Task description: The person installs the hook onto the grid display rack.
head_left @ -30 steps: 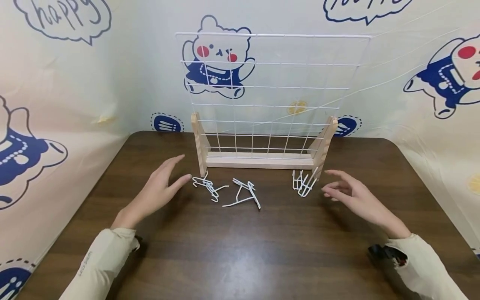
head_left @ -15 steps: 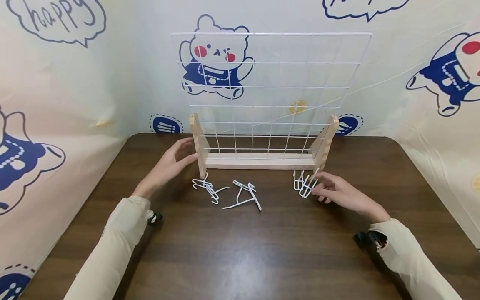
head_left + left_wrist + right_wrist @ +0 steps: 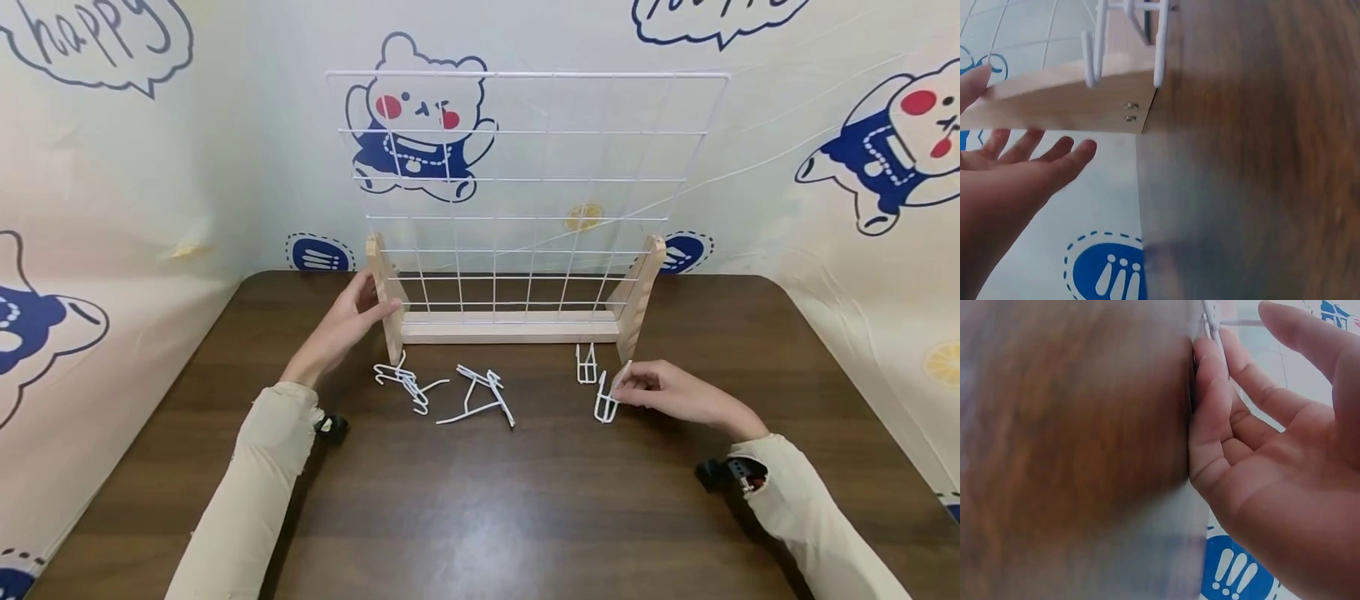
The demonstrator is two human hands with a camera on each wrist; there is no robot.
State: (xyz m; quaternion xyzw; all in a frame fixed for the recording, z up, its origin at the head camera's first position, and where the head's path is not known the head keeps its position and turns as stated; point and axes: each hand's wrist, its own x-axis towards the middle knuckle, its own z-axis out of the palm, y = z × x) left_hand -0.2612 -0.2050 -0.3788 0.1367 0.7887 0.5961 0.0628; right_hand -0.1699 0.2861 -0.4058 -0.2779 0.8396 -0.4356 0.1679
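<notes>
A white wire grid rack (image 3: 525,179) stands upright between two wooden side legs. At its left leg (image 3: 387,308) is my left hand (image 3: 341,325), thumb on the near face and fingers behind. In the left wrist view the same leg (image 3: 1072,100) passes between thumb and fingers. My right hand (image 3: 663,392) pinches a white wire hook (image 3: 604,408) near the rack's right leg. The right wrist view shows bent fingers low beside the table and part of the hook (image 3: 1213,315). Another U-shaped wire hook (image 3: 587,367) lies just behind it.
A tangle of small white hooks (image 3: 405,383) lies in front of the left leg. White wire hooks with long arms (image 3: 480,398) rest right of them. The brown table (image 3: 480,508) backs onto a printed cloth (image 3: 247,125).
My left hand has moved right and forward onto the rack's left leg. My right hand has reached left, taken a hook and drawn it toward me, apart from the other one.
</notes>
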